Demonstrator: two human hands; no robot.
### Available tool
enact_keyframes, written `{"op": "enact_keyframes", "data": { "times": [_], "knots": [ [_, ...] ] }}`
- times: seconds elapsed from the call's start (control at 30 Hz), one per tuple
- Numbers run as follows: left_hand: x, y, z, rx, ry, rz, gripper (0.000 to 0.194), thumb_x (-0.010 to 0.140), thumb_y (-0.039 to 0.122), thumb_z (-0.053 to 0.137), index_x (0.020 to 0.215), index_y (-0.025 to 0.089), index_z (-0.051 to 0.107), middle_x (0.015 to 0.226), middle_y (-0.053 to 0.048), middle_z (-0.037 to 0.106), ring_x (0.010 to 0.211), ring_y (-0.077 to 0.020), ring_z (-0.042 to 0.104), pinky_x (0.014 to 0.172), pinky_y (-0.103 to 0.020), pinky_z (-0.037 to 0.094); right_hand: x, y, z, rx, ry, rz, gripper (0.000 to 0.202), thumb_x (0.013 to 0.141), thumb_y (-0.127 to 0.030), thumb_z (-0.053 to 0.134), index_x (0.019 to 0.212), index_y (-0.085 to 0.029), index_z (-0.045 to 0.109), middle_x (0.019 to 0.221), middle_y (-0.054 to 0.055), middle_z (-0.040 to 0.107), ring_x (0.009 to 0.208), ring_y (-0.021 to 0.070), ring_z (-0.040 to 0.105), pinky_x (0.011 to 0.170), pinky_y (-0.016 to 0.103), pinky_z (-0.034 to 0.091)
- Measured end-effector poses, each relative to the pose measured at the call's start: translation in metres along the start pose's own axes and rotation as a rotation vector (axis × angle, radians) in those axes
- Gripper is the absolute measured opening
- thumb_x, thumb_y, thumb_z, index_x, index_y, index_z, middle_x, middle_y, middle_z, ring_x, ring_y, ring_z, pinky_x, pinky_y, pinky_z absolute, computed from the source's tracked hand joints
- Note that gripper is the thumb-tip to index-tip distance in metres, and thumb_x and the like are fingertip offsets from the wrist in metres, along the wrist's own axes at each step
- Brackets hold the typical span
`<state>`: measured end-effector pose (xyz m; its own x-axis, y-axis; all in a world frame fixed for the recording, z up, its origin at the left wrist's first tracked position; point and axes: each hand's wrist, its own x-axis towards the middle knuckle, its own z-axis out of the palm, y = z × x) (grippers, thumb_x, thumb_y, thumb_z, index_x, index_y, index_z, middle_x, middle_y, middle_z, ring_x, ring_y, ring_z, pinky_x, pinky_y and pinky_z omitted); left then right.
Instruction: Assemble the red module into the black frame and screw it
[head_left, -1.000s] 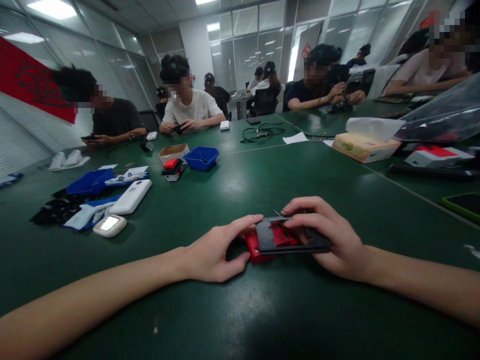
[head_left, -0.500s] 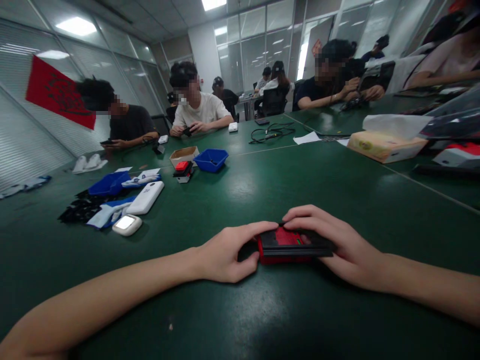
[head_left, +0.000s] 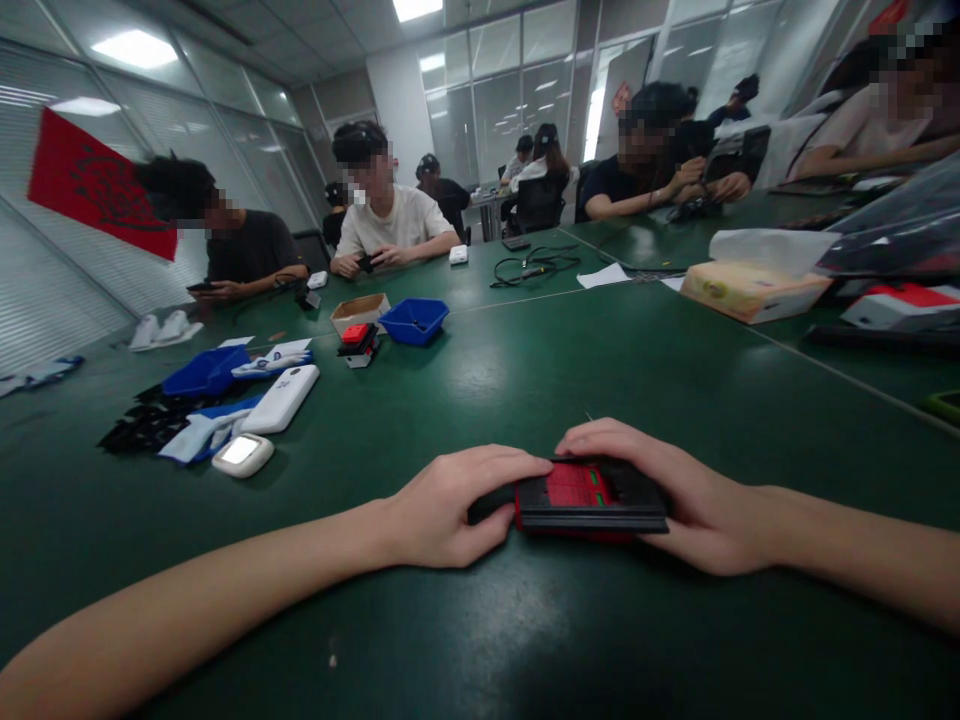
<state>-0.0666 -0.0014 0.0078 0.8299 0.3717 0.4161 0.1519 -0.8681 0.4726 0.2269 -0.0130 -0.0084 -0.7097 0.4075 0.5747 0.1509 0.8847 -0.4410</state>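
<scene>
A black and red device (head_left: pixel 577 490) with small green marks lies low over the green table (head_left: pixel 480 620), between my two hands. My left hand (head_left: pixel 457 505) grips its left end, thumb at the near side and fingers over the top; a dark part shows between thumb and fingers. Around the right end of the device curls my right hand (head_left: pixel 682 495), its fingers along the far side and its thumb side near the front edge. The palm-side fingertips of both hands are partly hidden.
To the left lie a white case (head_left: pixel 281 398), a small white device (head_left: pixel 243 455), gloves (head_left: pixel 199 433) and a blue tray (head_left: pixel 206 370). Farther off are a blue bin (head_left: pixel 415 321), a red and black block (head_left: pixel 358 343), cables (head_left: pixel 534 266) and a tissue pack (head_left: pixel 754 290). Several people sit around.
The device has tilted so that more of its red top and green marks show. My right hand's fingers have shifted slightly left, and the whole view has moved a little.
</scene>
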Motion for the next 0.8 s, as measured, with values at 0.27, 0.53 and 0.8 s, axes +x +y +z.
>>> {"op": "enact_keyframes", "data": {
  "times": [0.27, 0.53, 0.8],
  "knots": [
    [0.0003, -0.0009, -0.0002, 0.014, 0.01, -0.009, 0.056, 0.084, 0.007, 0.055, 0.139, 0.018, 0.052, 0.132, -0.015, 0.064, 0.121, -0.0248, 0.065, 0.105, -0.037, 0.055, -0.0023, 0.0021, -0.0002, -0.096, -0.034, 0.006, 0.067, 0.098, -0.057, 0.063, 0.148, -0.018, 0.042, 0.133, 0.018, 0.064, 0.125, 0.0246, 0.063, 0.106, 0.033, 0.052],
    [0.0004, -0.0006, -0.0015, -0.009, -0.037, 0.024, 0.07, 0.082, 0.022, 0.068, 0.148, 0.021, 0.044, 0.142, -0.018, 0.056, 0.129, -0.0302, 0.061, 0.109, -0.042, 0.054, -0.0006, 0.0013, -0.0068, -0.17, 0.049, -0.112, 0.065, 0.103, -0.066, 0.044, 0.145, -0.017, 0.046, 0.123, 0.017, 0.068, 0.113, 0.0251, 0.068, 0.097, 0.034, 0.056],
    [0.0008, -0.0006, -0.0014, 0.02, -0.043, 0.007, 0.065, 0.089, 0.022, 0.068, 0.149, 0.023, 0.042, 0.14, -0.016, 0.059, 0.127, -0.0272, 0.063, 0.107, -0.039, 0.055, 0.001, -0.0042, -0.008, -0.219, 0.126, -0.106, 0.049, 0.092, -0.028, 0.059, 0.139, -0.018, 0.053, 0.111, 0.013, 0.071, 0.096, 0.0232, 0.07, 0.081, 0.035, 0.06]
  ]
}}
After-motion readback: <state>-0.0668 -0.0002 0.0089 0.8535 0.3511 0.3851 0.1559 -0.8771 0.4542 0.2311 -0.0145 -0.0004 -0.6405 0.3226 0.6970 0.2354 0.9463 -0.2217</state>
